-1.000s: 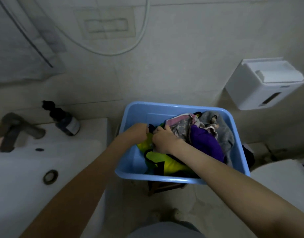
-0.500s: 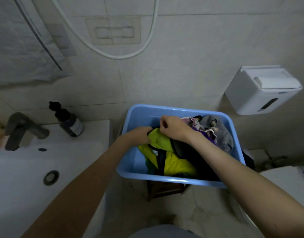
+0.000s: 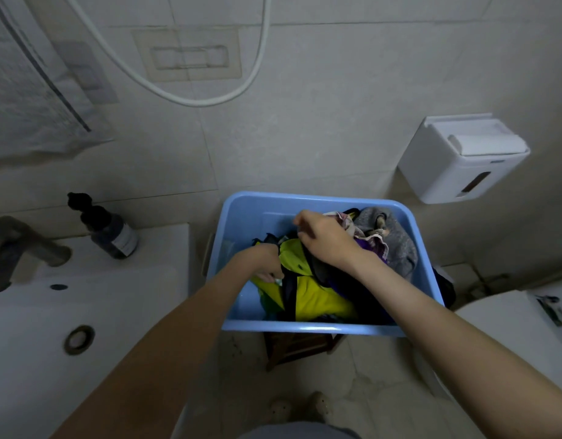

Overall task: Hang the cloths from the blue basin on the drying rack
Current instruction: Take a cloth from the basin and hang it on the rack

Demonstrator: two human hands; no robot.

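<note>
A blue basin (image 3: 241, 217) stands on a small wooden stool, filled with cloths. On top lies a yellow and dark cloth (image 3: 314, 299), with a grey cloth (image 3: 400, 248) and a pink patterned cloth (image 3: 371, 242) at the back right. My left hand (image 3: 264, 264) is inside the basin and grips the left edge of the yellow cloth. My right hand (image 3: 324, 239) pinches the cloth's upper dark edge, raised a little above the pile. No drying rack is in view.
A white washbasin (image 3: 67, 312) with a tap (image 3: 16, 245) and a dark pump bottle (image 3: 108, 229) is on the left. A white paper dispenser (image 3: 460, 160) hangs on the tiled wall at right. A toilet (image 3: 511, 337) stands at lower right. A hose (image 3: 191, 96) loops above.
Both hands have pulled the yellow cloth up out of the pile. My right hand has risen toward the basin's back, and more yellow fabric shows. The camera tilted upward.
</note>
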